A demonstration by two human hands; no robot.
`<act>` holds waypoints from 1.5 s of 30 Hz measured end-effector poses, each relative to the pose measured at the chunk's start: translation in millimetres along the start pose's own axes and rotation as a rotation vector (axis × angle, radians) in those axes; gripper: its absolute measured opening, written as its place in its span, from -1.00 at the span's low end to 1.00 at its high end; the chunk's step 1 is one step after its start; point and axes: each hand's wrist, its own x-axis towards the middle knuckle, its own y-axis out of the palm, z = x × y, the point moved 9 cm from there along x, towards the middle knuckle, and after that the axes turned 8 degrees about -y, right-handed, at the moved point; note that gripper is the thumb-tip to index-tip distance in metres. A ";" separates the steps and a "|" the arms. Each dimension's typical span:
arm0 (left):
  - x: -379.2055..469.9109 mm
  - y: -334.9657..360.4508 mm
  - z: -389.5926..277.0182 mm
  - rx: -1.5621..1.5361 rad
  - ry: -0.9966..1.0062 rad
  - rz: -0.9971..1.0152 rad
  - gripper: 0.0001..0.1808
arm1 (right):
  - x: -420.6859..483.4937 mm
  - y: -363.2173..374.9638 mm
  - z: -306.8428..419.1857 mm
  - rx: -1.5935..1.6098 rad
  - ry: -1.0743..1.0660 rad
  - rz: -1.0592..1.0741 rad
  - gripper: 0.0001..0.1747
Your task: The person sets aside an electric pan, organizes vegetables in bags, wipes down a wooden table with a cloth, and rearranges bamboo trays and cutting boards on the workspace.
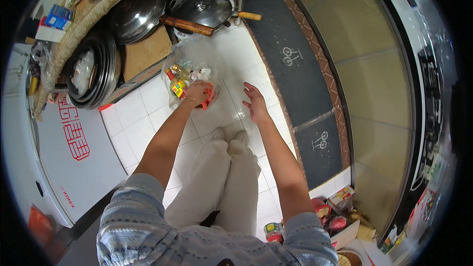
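Note:
On the white tiled floor stands a clear plastic bag (pixel 196 51) with its mouth open towards me. Inside it lie a bottle with a red cap and yellow label (pixel 178 87), a clear bottle with a gold-coloured cap (pixel 180 70) and a crumpled white wrapper (pixel 204 74). My left hand (pixel 197 92) reaches into the bag and touches an orange-red plastic wrapper (pixel 208 98); its fingertips are hidden, so its grip cannot be made out. Right of the bag, my right hand (pixel 255 101) hovers above the tiles, fingers apart and holding nothing.
Stacked metal basins (pixel 107 70), a large steel lid (pixel 138 16) and a glass-lidded wok (pixel 203 9) fill the low shelf. A wooden handle (pixel 188 26) juts out near the bag. Dark mats (pixel 292 55) line the right side. A white freezer (pixel 74 155) stands left.

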 end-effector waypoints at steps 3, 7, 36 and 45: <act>-12.8 -43.6 -3.2 0.071 -0.062 -0.129 -0.70 | -32.3 5.7 35.1 0.042 -0.048 -0.010 -0.54; -21.5 -63.7 -43.4 0.131 -0.096 -0.039 -0.76 | -91.5 -34.1 68.8 0.116 -0.089 -0.128 -0.57; -389.1 300.8 -831.0 -0.013 1.227 0.907 -0.84 | -773.8 -452.9 -158.0 1.001 -0.382 -1.547 -0.67; -494.9 429.7 -932.9 0.143 1.422 1.200 -0.84 | -866.4 -551.5 -226.4 0.998 -0.337 -2.039 -0.76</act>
